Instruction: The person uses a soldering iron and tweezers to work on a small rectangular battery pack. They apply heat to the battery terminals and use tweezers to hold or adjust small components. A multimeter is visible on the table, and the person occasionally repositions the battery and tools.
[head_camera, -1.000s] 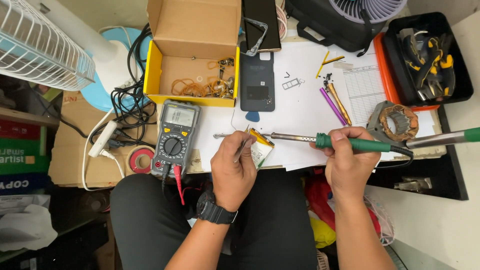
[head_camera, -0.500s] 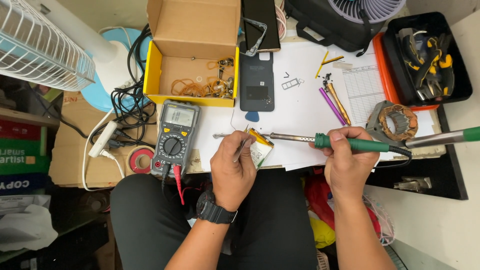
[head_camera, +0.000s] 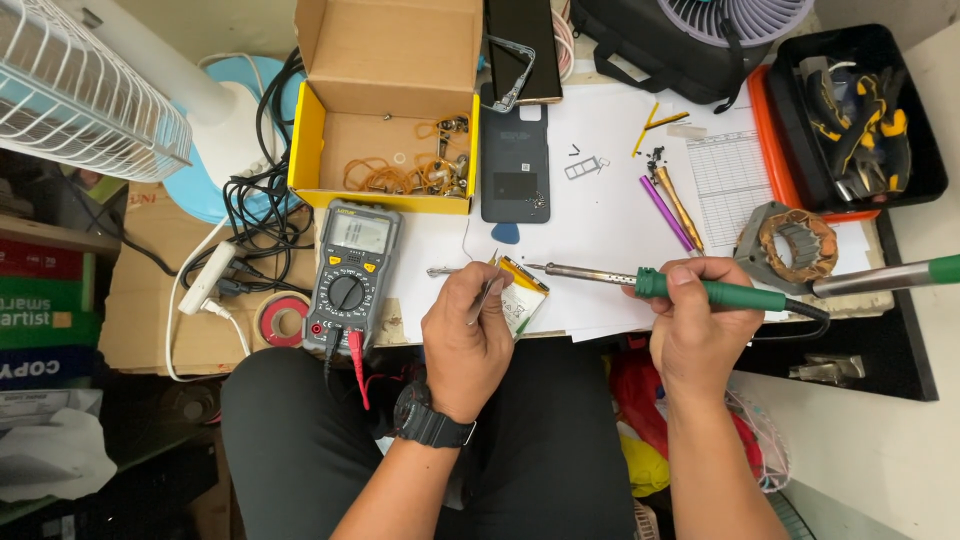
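A: At desk's front edge, what's listed?

B: Left hand (head_camera: 465, 345), fingers clamped on tweezers (head_camera: 485, 295) over a small flat battery (head_camera: 523, 300): light, thin, puncture-prone; hold by edges. Right hand (head_camera: 700, 330), fingers clamped on soldering iron (head_camera: 640, 282)'s green grip.

A: Surface, room?

B: White paper on desk (head_camera: 600, 210); multimeter (head_camera: 350, 270), cardboard box (head_camera: 390, 150); cramped.

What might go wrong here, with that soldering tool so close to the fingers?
The soldering iron in the right hand points its tip toward the left hand, which holds tweezers over a small flat part; a slip might burn fingers. The tip also hangs above white paper, which could scorch. Its cord may snag.
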